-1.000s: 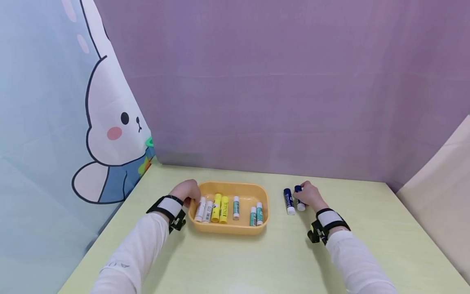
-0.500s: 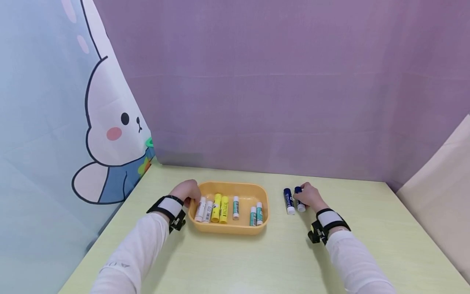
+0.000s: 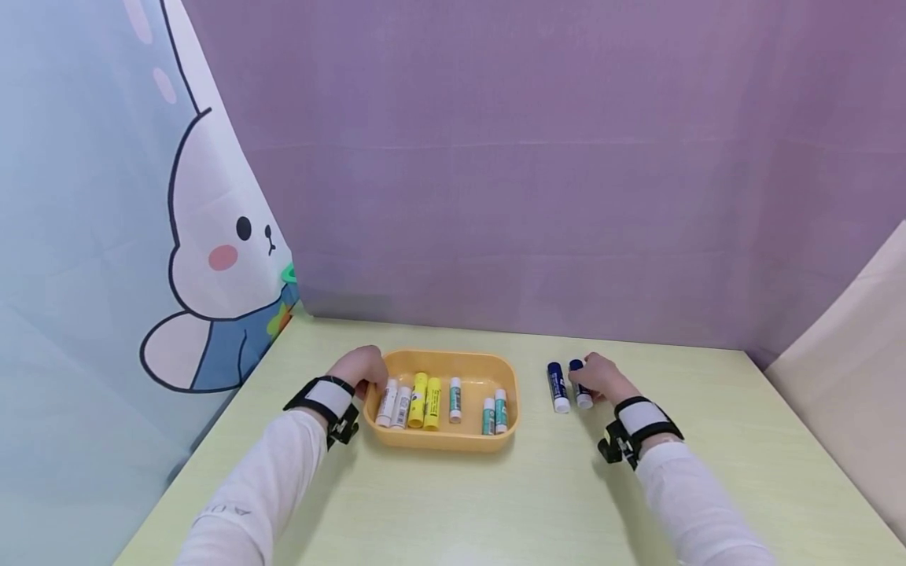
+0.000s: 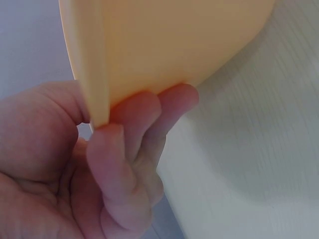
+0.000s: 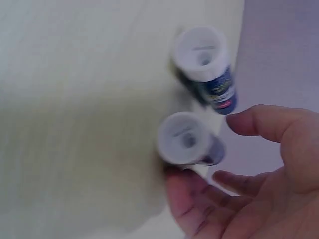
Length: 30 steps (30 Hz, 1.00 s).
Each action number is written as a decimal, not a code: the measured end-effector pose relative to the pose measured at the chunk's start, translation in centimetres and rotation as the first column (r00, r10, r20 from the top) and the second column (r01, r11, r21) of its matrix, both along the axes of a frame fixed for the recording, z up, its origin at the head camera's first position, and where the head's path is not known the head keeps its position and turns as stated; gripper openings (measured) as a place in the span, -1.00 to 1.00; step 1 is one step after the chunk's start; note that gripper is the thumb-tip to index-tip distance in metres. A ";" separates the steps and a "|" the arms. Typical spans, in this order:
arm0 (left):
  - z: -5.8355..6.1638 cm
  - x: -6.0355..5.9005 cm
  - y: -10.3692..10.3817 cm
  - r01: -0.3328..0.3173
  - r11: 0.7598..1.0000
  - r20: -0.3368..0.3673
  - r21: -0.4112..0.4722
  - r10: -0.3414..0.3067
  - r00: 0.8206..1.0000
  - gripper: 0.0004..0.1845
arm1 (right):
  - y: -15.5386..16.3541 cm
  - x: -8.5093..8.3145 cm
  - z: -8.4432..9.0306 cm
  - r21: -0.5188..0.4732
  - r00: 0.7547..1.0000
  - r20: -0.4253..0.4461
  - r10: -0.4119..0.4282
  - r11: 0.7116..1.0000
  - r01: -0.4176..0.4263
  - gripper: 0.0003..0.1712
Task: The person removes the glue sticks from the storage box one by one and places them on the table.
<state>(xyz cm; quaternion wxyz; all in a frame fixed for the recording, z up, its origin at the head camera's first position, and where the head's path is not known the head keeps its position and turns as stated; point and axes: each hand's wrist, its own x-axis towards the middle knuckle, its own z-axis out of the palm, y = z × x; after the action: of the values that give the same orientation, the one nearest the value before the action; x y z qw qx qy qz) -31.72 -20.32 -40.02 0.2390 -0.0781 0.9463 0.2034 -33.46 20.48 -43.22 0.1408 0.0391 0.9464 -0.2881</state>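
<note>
Head view, left hand (image 3: 359, 368) gripping tray (image 3: 473, 363) rim, right hand (image 3: 600, 379) touching blue stick (image 3: 581, 384)

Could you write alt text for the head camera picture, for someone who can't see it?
A person's left hand grips the rim of an orange tray holding seven small tubes, while the right hand touches one of two blue tubes lying on a pale green table.

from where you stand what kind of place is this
Likely a staged tabletop booth, not a lived-in room: a pale green table boxed in by a purple backdrop, with a cartoon rabbit curtain on the left.
</note>
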 end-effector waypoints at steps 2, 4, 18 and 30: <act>0.1 0.0 0.0 0.002 1.000 0.000 -0.003 -0.002 1.000 -0.83 | -0.3 0.1 0.9 0.019 1.000 0.021 0.018 1.000 -0.019 -0.20; 0.1 0.1 0.0 0.000 1.000 0.001 -0.002 0.000 1.000 -0.84 | -0.6 0.2 1.8 0.045 0.998 0.028 0.051 0.998 -0.052 -0.20; 0.2 0.1 0.1 -0.018 1.000 0.011 0.005 0.018 1.000 -0.80 | -5.1 1.7 8.5 0.152 0.969 -0.144 0.200 0.972 -0.178 -0.02; 0.3 0.2 0.3 -0.029 1.000 0.013 0.010 0.029 0.999 -0.79 | -9.6 3.9 11.2 0.257 0.917 -0.289 0.275 0.945 -0.203 0.05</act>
<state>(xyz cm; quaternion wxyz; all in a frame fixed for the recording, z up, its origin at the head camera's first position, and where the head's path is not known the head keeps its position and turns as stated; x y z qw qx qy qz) -31.53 -20.04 -39.74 0.2426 -0.0919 0.9424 0.2113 -29.57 10.92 -31.97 0.0142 -0.1093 0.9803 -0.1638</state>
